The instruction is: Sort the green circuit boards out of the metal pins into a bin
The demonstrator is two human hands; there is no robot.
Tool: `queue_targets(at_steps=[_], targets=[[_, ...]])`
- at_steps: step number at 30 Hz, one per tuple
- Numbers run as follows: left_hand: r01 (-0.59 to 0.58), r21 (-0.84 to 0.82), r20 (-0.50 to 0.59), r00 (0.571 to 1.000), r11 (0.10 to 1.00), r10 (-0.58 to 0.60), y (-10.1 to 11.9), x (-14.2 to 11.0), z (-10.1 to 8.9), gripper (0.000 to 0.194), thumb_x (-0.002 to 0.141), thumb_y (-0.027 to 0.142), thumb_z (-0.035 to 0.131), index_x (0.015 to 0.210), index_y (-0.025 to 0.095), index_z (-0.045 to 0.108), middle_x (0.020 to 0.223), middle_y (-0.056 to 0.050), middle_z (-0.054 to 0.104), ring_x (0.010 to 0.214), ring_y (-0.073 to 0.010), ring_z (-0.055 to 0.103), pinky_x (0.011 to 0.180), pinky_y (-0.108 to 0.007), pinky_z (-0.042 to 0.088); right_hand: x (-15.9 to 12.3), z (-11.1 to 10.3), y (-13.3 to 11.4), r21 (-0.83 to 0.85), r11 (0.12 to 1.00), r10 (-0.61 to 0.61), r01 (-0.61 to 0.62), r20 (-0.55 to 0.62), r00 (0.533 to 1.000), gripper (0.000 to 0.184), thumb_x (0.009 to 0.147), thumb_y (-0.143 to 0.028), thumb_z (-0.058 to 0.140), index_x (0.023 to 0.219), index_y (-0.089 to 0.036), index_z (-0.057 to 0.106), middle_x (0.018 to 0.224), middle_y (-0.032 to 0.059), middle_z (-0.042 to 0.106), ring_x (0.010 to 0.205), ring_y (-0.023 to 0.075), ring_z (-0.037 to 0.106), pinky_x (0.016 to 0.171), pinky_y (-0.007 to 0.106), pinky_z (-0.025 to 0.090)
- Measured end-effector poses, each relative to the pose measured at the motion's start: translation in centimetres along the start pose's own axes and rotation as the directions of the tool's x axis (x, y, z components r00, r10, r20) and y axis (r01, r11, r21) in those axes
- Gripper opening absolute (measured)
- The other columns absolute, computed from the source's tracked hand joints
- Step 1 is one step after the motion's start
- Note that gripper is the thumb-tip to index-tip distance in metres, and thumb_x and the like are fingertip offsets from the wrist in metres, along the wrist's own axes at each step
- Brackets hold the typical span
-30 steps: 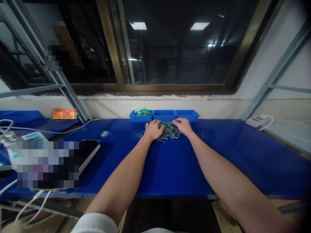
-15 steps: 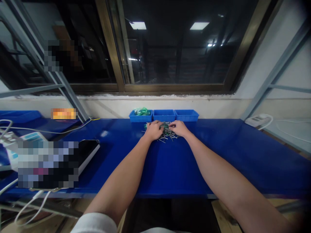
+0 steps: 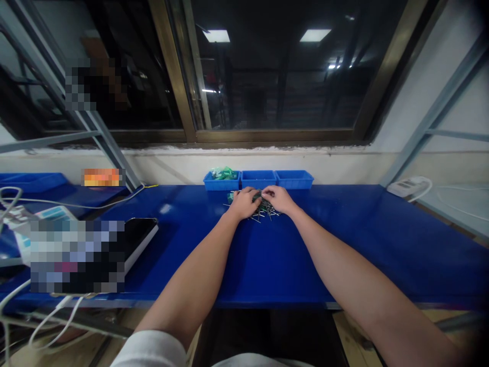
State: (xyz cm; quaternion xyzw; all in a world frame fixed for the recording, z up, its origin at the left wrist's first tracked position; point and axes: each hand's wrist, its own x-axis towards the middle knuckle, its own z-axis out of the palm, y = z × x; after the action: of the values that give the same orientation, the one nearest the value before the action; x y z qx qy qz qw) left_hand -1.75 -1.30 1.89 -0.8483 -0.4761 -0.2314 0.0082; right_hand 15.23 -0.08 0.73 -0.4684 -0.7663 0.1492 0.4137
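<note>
Dark window panes (image 3: 282, 92) are set above a pale wall, and beneath them a glossy blue table (image 3: 267, 265) is spread across the view. Three blue bins are lined up along its far edge: green packets (image 3: 224, 174) are held in the left bin (image 3: 221, 186), only tiny specks can be seen in the middle bin (image 3: 259, 182), and the right bin (image 3: 294, 182) is placed beside it. A loose heap of thin metal pins (image 3: 263, 209) is gathered on the table just in front of the bins, with a bit of green material (image 3: 230, 198) seen at its left side

Part of the heap is covered by the left hand (image 3: 243, 205), whose thumb is held apart from the fingers; the fingertips are lost among the pins, so whether anything is clamped cannot be told. At the far right side of the heap, the thumb and forefinger of the right hand (image 3: 278, 199) are brought close together, but whether a pin is pinched there cannot be made out

From the right fingertips, the exposed pins are found towards the person and slightly leftward; from the left hand, to the right. No single long axis is shared, as the shafts are crossed at many angles. Neither hand can be judged clearly nearer, since both are set against the heap
</note>
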Motion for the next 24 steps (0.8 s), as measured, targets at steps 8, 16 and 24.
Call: queue_targets(at_steps=[8,16,24], targets=[[0.000,-0.031,-0.021,1.000,1.000,-0.001,0.47,-0.16,-0.63,0.033,0.088,0.039,0.038,0.112,0.025,0.056,0.116,-0.006,0.057,0.111,-0.0220,0.048,0.092,-0.040,0.033,0.33,0.26,-0.38,0.316,0.944,0.107,-0.093,-0.030,0.994,0.016,0.072,-0.030,0.056,0.078,-0.016,0.061,0.071,0.0034,0.065,0.067,0.0146,0.059,0.066,0.029,0.047],[-0.055,-0.030,-0.067,0.996,0.998,0.053,0.29,0.01,-0.47,0.030,0.090,0.037,0.036,0.102,0.023,0.060,0.105,-0.005,0.061,0.103,-0.0198,0.052,0.087,-0.037,0.033,0.39,0.22,-0.29,0.487,0.852,0.223,-0.192,-0.006,0.975,0.023,0.070,-0.037,0.061,0.079,-0.016,0.058,0.071,0.0059,0.066,0.055,0.0115,0.056,0.049,0.022,0.042],[-0.010,-0.006,-0.075,0.997,1.000,0.010,0.14,0.21,-0.21,0.029,0.092,0.030,0.034,0.101,0.022,0.060,0.103,-0.006,0.062,0.101,-0.0188,0.053,0.087,-0.036,0.030,0.20,0.06,0.00,0.314,0.929,0.210,-0.196,-0.010,0.978,0.016,0.075,-0.030,0.054,0.078,-0.015,0.057,0.065,0.0035,0.064,0.052,0.0102,0.053,0.054,0.024,0.043]])
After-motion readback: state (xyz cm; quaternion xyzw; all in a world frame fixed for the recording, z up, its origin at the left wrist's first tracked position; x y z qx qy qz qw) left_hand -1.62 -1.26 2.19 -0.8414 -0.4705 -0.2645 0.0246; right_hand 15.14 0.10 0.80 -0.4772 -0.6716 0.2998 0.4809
